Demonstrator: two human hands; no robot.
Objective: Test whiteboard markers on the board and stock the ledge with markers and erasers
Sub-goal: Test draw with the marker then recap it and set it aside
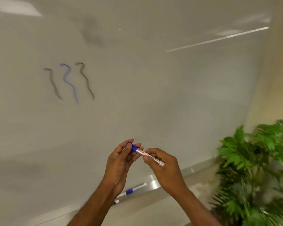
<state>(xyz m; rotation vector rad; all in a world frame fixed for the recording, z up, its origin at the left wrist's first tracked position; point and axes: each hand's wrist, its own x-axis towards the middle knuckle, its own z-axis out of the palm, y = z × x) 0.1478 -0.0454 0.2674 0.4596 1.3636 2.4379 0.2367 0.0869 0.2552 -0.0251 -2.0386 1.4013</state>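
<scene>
Marker (145,154) in both my hands right now, held up in front of the whiteboard (153,95). My right hand (163,167) is wrapped around the silver barrel, thumb and fingers pinched on it, with the white tail end poking out past my knuckles to the right. My left hand (121,160) is gripping the blue cap (134,147) at the other end, fingertips closed on it. The cap looks seated on the barrel, or close to it; can't really tell if there's a gap, things are a bit blurry.

Up and to the left of my left hand there are three wavy test strokes on the board: a dark squiggle (52,83), a blue squiggle (69,82) in the middle, and another dark squiggle (85,79) on the right. They sit side by side, not touching each other.

Below my hands, showing between my wrists, is the metal ledge (153,185) running along the bottom of the board. A second marker with a blue cap (132,190) is lying flat on it, and just past its lower left end, next to my left forearm, there's a white marker end with a dark tip (116,201), mostly hidden behind my arm.

Off to the right of my right hand, well apart from it, is a leafy green plant (255,168), pretty smeared by motion blur.
</scene>
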